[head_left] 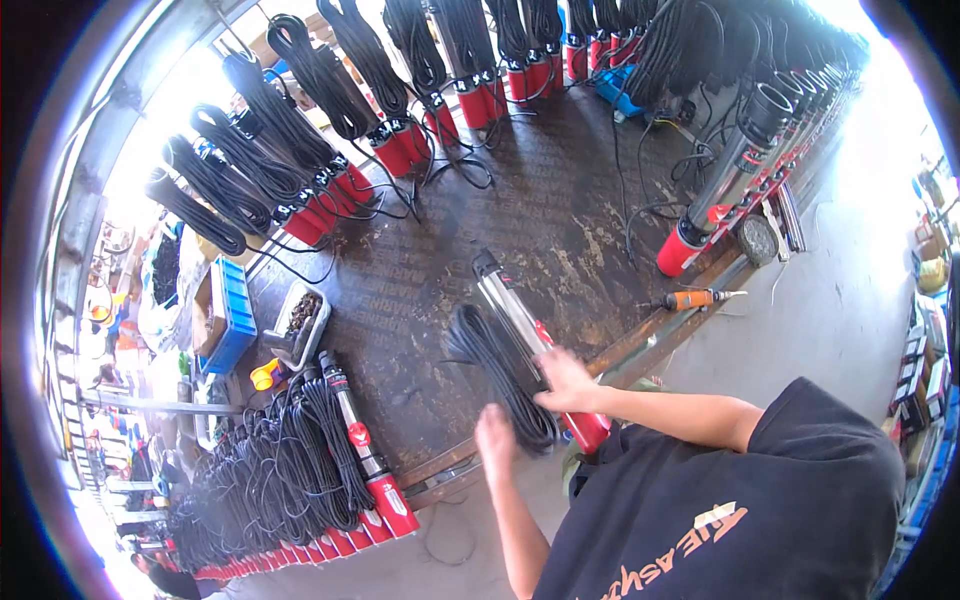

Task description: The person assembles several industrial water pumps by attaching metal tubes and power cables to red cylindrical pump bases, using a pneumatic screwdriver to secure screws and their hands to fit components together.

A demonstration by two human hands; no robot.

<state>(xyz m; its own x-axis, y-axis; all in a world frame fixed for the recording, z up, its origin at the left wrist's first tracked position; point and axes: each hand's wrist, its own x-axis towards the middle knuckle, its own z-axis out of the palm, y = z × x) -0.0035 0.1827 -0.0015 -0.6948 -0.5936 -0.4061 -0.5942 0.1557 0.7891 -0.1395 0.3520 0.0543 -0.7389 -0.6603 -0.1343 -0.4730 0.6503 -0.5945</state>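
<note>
A slim submersible pump [512, 305], with a silver tube, black top and red lower end, lies at the near table edge in front of me. Along its left side is a looped bundle of black cable [505, 385], its upper end blurred by motion. My right hand [568, 382] lies over the pump's lower half, fingers and thumb spread, the thumb by the cable. Just left of the bundle's lower part is my left hand [494, 440], raised and smeared; its fingers cannot be read.
Pumps with coiled cables [390, 150] line the far edge; more crowd the near left [350, 430] and right [715, 200]. An orange-handled power tool [690, 299] rests on the right edge. A blue crate [232, 310] and a white tub of small parts [318, 318] sit left.
</note>
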